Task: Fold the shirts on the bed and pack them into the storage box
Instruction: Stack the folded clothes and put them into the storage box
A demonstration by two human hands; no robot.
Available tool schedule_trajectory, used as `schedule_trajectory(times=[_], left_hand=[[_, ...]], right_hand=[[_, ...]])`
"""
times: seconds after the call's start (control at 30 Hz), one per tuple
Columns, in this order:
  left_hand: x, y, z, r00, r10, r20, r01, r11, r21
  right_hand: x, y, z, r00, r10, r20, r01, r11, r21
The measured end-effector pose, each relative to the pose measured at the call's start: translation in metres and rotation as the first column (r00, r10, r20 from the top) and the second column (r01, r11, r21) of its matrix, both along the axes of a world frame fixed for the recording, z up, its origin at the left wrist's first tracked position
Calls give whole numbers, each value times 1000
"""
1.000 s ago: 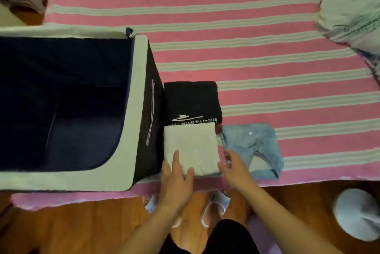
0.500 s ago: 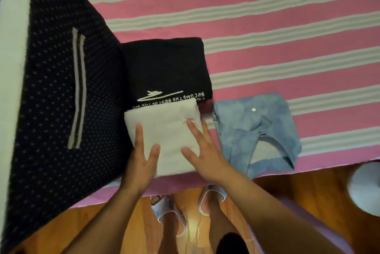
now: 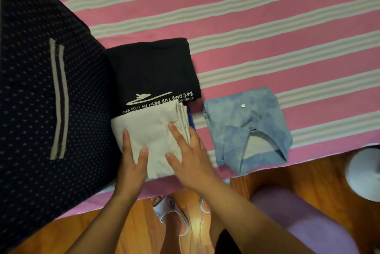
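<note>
Compared with the frame half a second earlier, the right hand (image 3: 191,157) has slid slightly further onto the folded white shirt (image 3: 152,130), and the view has shifted a little toward the garments; the shirts themselves lie as before. Left hand (image 3: 131,163): fingers straight and spread, resting flat on the near-left part of the white shirt, gripping nothing. Right hand: fingers straight and slightly apart, pressing flat on the right part of the same shirt, its fingertips beside the stacked fold edges. The white shirt lies at the near edge of the bed, touching the side wall of the storage box (image 3: 41,99) on its left and overlapping the near edge of the folded black shirt (image 3: 152,70), whose white print reads upside down. A strip of blue fabric (image 3: 191,119) shows at the right edge of the white shirt. The folded light blue shirt (image 3: 246,128), collar and one button visible, lies just to the right, apart from both hands. All three shirts rest on the pink striped bed cover (image 3: 267,27). Below the bed edge: wooden floor (image 3: 308,177), slippers (image 3: 170,210) on the person's feet, and a round white object (image 3: 364,173) at far right.
</note>
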State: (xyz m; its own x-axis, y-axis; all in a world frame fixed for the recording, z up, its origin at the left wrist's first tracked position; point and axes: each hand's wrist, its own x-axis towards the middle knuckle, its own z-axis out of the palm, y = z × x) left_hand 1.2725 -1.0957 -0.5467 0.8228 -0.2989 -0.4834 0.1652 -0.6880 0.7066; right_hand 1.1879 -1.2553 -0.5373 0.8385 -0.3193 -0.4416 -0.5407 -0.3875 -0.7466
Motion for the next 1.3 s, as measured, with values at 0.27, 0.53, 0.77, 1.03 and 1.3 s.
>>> schedule_trajectory(times=[0.27,0.53,0.77,1.03,1.3], left_hand=[[9,-7,-4,999,-49,23,49,998,-29],[-10,0,31,994,61,87,-55,996,-68],[-55,17,33,999,-34,-7,34,999,22],[-65,41,6,994,-105,-23,104,994,-13],[-60,42,9,996,-18,-90,15,999,-40]], right_hand=[[-1,-39,-26,999,24,26,-30,971,236],[-17,-12,12,986,-121,116,94,972,216],[-63,-5,-5,996,-81,43,70,975,212],[-81,4,-22,998,63,-15,-61,996,72],[-79,13,-25,996,-86,22,83,990,114]])
